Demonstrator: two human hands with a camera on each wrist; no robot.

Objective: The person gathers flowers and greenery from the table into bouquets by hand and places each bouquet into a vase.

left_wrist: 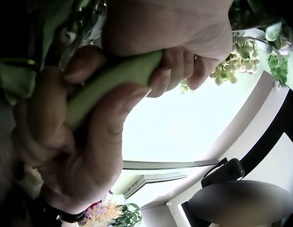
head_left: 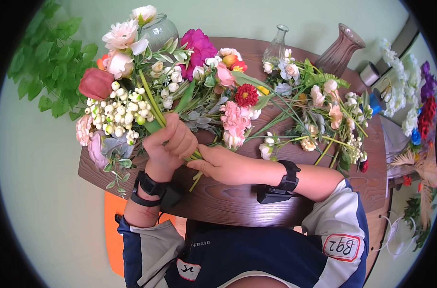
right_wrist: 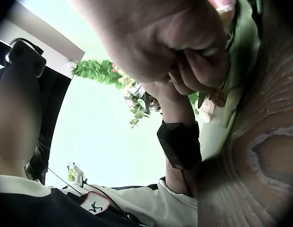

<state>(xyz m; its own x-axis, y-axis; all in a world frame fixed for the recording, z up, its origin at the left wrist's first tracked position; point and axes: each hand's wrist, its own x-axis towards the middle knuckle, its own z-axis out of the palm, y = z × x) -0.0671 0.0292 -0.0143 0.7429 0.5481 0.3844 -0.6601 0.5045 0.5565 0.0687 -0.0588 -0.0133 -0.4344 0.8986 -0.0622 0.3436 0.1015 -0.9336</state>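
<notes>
Wood table [head_left: 228, 209] below, the left hand [head_left: 170, 141] has its fingers clamped round the stems [head_left: 151, 98]; the right hand [head_left: 223, 165], nearer their lower ends, curls round them just beneath. Their long axis slants from both hands up-left to the blooms [head_left: 118, 65], ends poking out toward the person.

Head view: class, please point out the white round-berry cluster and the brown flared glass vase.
White round-berry cluster [head_left: 117, 116], head view: central berries.
Brown flared glass vase [head_left: 337, 52], head view: middle body.
</notes>
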